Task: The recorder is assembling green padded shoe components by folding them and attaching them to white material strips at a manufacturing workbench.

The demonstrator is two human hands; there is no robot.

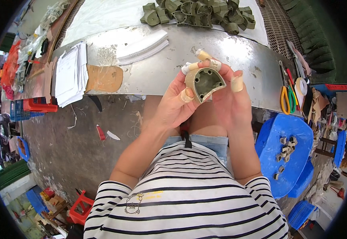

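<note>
Above the table's near edge I hold a hollow olive-green moulded piece [209, 83], its open side turned toward me. It has a rounded, three-cornered outline, a pale rim and small round holes or posts inside. My left hand [173, 107] grips its left side, the thumb on the near rim and the fingers round the back. The fingers of my right hand [236, 103] curl over the piece's far edge, while that thumb stands off to the right. Pale tape or covers wrap several fingertips. Parts of the fingers are hidden behind the piece.
More green pieces [197, 14] lie heaped on a white sheet at the back of the metal table [149, 75]. Paper stacks [70, 73] and a brown card [105, 78] are on the left. Orange-handled scissors [285, 99] lie right. A blue tub [269, 159] below holds several small pieces.
</note>
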